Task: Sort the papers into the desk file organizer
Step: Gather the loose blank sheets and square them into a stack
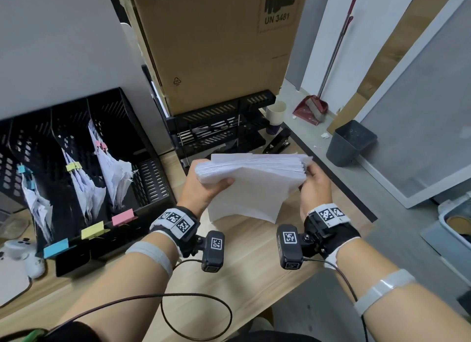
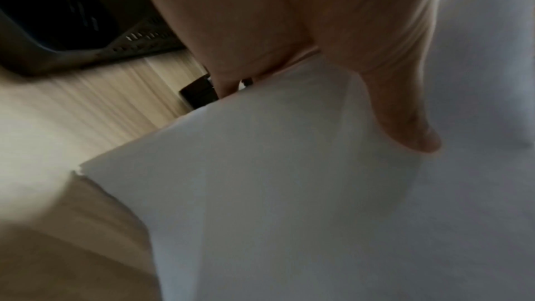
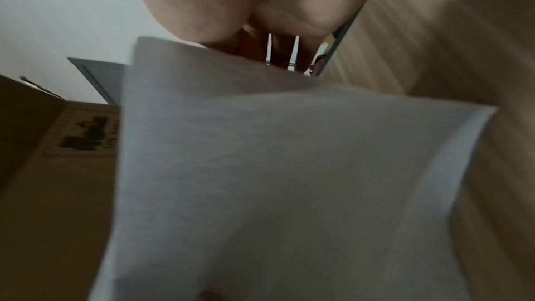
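Observation:
A thick stack of white papers (image 1: 252,178) is held upright above the wooden desk, its lower edge near the desktop. My left hand (image 1: 206,186) grips the stack's left side with the thumb on the front sheet. My right hand (image 1: 314,186) grips its right side. The left wrist view shows my thumb lying on the paper (image 2: 289,191). The right wrist view is filled by the paper (image 3: 289,180) below my palm. The black mesh file organizer (image 1: 153,178) stands at the left, its slots holding clipped papers and marked with blue, yellow and pink tags.
A black tiered tray rack (image 1: 221,127) carries a large cardboard box (image 1: 216,43) behind the stack. A stapler (image 1: 276,143) and a paper cup (image 1: 275,116) sit near the desk's right edge. A white game controller (image 1: 23,255) lies at the left. A grey bin (image 1: 350,141) stands on the floor.

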